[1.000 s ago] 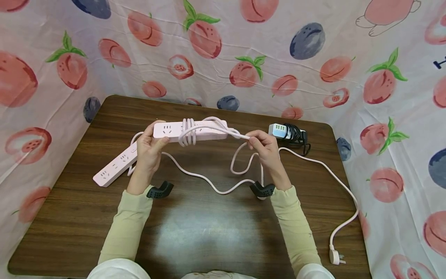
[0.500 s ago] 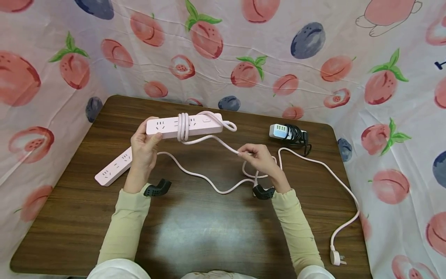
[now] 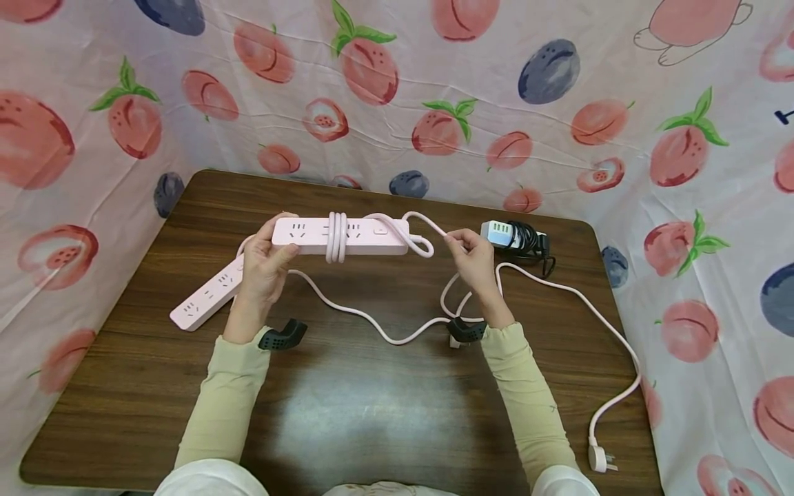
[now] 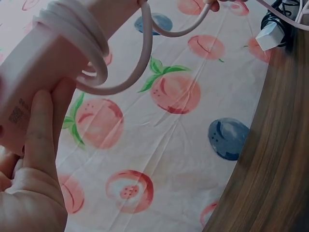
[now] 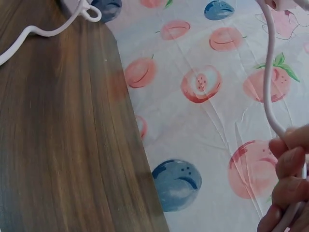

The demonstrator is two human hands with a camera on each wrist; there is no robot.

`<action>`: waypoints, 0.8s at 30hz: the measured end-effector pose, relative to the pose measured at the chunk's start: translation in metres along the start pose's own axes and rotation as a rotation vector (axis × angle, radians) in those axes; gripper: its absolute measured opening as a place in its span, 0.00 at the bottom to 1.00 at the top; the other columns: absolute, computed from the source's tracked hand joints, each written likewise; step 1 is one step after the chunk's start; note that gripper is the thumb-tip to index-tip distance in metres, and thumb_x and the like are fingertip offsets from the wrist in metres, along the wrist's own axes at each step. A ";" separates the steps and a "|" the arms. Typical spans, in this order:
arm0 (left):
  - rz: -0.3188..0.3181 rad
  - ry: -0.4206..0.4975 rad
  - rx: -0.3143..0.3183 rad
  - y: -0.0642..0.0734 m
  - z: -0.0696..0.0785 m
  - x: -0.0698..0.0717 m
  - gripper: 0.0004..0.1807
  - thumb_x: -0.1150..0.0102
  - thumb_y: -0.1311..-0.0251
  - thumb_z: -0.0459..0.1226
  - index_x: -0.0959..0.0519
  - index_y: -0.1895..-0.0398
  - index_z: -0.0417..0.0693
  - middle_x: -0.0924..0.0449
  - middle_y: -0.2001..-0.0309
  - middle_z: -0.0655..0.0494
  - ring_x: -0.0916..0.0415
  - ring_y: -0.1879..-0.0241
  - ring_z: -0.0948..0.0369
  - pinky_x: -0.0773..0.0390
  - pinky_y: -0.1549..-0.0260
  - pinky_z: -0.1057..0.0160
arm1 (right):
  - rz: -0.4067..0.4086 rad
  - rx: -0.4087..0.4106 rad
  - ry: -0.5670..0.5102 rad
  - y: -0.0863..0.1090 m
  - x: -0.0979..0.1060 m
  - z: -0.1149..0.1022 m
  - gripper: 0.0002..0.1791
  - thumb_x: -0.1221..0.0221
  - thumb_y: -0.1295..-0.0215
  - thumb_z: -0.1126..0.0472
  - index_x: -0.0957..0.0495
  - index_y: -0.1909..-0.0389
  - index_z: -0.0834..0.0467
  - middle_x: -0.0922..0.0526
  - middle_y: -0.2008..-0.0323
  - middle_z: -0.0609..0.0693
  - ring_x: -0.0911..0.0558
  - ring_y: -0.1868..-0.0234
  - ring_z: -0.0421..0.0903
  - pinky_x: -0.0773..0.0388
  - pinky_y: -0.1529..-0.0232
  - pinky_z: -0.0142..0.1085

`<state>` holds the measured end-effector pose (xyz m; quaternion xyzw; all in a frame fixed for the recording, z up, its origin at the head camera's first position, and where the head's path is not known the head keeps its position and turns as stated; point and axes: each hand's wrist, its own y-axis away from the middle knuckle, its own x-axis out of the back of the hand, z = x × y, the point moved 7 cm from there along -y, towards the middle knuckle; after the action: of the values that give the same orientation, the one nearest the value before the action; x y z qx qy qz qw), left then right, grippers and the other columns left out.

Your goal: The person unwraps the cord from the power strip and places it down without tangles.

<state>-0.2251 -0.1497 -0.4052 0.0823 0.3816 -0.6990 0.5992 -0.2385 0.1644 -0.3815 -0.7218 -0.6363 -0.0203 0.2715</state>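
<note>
Peach-print fabric [image 3: 471,76] is filling the background btw, & a dark wood-look table [image 3: 124,406] is sitting in front of it. Pink held strip [image 3: 369,242] (power strip, obv) is floating above the table's back half, long axis running L to R & pretty much level. A 2nd pink strip [image 3: 207,295] is lying diagonally on the table, its upper end hiding behind the left wrist area. White power block [image 3: 498,234] w/ a bundled black cord [image 3: 527,238] is lying near the back R.

Hands: left hand [image 3: 263,265] is gripping the held strip's L end, thumb on the socket face, other fingers wrapping behind, AFAICT. Right hand [image 3: 474,265] is sitting off the strip's R end, fingers curling round & pinching the pink cord [image 3: 429,220].

Key bit imo: the cord's coming off that R end & the right hand is way nearer to it. A few turns are circling the strip's middle, crossing its long axis, so the pinched stretch is lying roughly in line w/ the strip, not across it.

Smallest stuff: one plug [image 3: 598,458] is resting near the table's R edge, another bit of white plug [image 3: 455,342] is peeking out by the right wrist.
</note>
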 end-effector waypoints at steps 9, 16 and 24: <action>-0.064 -0.092 0.055 0.005 -0.011 -0.003 0.23 0.34 0.53 0.24 0.23 0.50 0.39 0.22 0.58 0.51 0.24 0.60 0.63 0.23 0.63 0.72 | 0.132 -0.045 -0.302 -0.009 0.016 0.029 0.10 0.46 0.36 0.73 0.26 0.65 0.81 0.29 0.85 0.39 0.36 0.83 0.33 0.42 0.82 0.23; -0.048 -0.115 0.060 0.004 -0.015 -0.002 0.22 0.35 0.52 0.22 0.23 0.51 0.38 0.21 0.59 0.51 0.23 0.61 0.63 0.22 0.64 0.72 | 0.123 0.052 -0.499 -0.005 0.028 0.032 0.09 0.47 0.36 0.73 0.27 0.67 0.81 0.29 0.84 0.43 0.35 0.82 0.37 0.41 0.81 0.26; -0.058 -0.124 0.063 0.005 -0.019 -0.003 0.22 0.32 0.54 0.24 0.22 0.53 0.41 0.21 0.59 0.52 0.24 0.61 0.63 0.22 0.65 0.72 | 0.118 0.104 -0.703 0.003 0.036 0.024 0.07 0.45 0.36 0.70 0.21 0.69 0.69 0.22 0.78 0.47 0.35 0.82 0.38 0.43 0.80 0.27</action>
<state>-0.2263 -0.1357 -0.4189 0.0465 0.3235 -0.7317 0.5982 -0.2362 0.2069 -0.3895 -0.7052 -0.6483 0.2774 0.0731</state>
